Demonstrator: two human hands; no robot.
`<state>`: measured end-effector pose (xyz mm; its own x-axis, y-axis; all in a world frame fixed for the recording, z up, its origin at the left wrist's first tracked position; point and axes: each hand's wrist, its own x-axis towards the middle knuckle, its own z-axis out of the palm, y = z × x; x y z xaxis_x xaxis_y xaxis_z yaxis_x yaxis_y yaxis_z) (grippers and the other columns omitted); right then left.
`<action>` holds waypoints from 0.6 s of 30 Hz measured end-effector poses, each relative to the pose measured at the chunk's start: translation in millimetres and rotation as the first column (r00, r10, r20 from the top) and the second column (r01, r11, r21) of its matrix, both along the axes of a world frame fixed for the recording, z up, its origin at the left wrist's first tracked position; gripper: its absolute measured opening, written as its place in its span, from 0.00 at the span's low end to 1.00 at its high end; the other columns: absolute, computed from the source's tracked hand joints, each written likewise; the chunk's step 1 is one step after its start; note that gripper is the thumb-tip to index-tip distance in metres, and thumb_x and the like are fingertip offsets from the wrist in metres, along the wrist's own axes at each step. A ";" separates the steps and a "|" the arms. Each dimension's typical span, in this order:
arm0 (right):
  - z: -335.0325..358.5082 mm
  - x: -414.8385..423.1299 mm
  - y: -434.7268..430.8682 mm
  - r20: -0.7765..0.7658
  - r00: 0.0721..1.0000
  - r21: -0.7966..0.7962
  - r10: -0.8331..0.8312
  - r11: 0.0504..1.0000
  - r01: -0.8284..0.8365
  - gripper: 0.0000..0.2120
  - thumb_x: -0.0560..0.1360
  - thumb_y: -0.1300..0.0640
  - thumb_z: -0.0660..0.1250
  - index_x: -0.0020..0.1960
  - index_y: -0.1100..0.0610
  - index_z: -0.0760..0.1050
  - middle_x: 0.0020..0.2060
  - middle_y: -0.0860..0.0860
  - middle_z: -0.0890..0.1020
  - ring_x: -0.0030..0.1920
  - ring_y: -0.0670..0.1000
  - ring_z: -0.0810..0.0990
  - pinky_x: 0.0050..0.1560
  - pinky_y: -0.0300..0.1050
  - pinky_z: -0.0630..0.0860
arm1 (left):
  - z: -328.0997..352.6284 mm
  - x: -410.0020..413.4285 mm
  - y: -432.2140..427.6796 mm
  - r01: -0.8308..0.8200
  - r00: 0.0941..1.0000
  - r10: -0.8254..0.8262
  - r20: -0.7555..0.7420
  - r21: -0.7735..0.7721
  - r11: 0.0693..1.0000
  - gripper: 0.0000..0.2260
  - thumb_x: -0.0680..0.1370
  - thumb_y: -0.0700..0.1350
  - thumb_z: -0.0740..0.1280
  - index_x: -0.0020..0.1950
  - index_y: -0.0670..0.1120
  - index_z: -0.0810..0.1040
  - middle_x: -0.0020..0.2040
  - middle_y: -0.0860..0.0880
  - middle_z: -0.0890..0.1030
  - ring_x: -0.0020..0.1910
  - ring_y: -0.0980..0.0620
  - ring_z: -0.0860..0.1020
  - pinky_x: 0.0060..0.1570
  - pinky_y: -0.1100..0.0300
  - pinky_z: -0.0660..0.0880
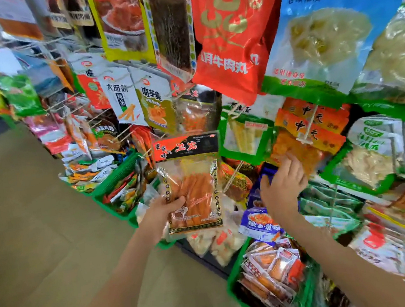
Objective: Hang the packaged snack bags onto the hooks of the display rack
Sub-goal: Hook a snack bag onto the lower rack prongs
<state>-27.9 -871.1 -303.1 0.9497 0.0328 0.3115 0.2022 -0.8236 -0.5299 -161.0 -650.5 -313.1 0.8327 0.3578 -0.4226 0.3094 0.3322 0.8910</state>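
Note:
My left hand grips a clear snack bag with a red and black header and orange strips inside, held upright in front of the display rack. My right hand is raised to its right, fingers straight and spread, holding nothing, close to a bare hook that sticks out from the rack. Above hang more bags on hooks: a white one, an olive one, a big red one and a blue one.
Green baskets full of small snack packets stand low along the rack, another green basket sits near my right forearm. Orange packets and green-edged bags hang to the right. Tan floor lies to the left.

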 end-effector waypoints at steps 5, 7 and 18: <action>9.2 -24.6 82.1 -0.080 0.946 0.093 0.314 0.947 -0.307 0.24 0.71 0.54 0.67 0.64 0.61 0.68 0.61 0.59 0.72 0.61 0.60 0.69 0.58 0.55 0.65 | -9.4 -15.9 51.1 0.061 0.997 -0.054 -0.057 0.131 0.990 0.08 0.73 0.41 0.70 0.51 0.44 0.81 0.46 0.48 0.85 0.48 0.48 0.81 0.51 0.58 0.73; 24.0 -25.8 124.8 0.009 0.899 0.098 0.438 0.894 -0.437 0.27 0.73 0.50 0.66 0.68 0.57 0.65 0.64 0.55 0.70 0.64 0.56 0.66 0.62 0.54 0.62 | -11.1 -21.1 77.9 0.102 0.993 -0.091 -0.080 0.161 0.982 0.07 0.73 0.41 0.70 0.51 0.45 0.81 0.44 0.51 0.85 0.45 0.53 0.81 0.49 0.62 0.73; 65.5 -0.6 274.2 -0.163 0.761 0.423 0.628 0.741 -0.521 0.09 0.76 0.55 0.65 0.37 0.48 0.76 0.35 0.39 0.77 0.39 0.38 0.74 0.40 0.29 0.65 | 13.7 8.2 232.8 0.383 0.913 -0.328 -0.242 0.233 0.894 0.25 0.71 0.52 0.72 0.65 0.45 0.74 0.61 0.49 0.78 0.60 0.48 0.74 0.65 0.48 0.64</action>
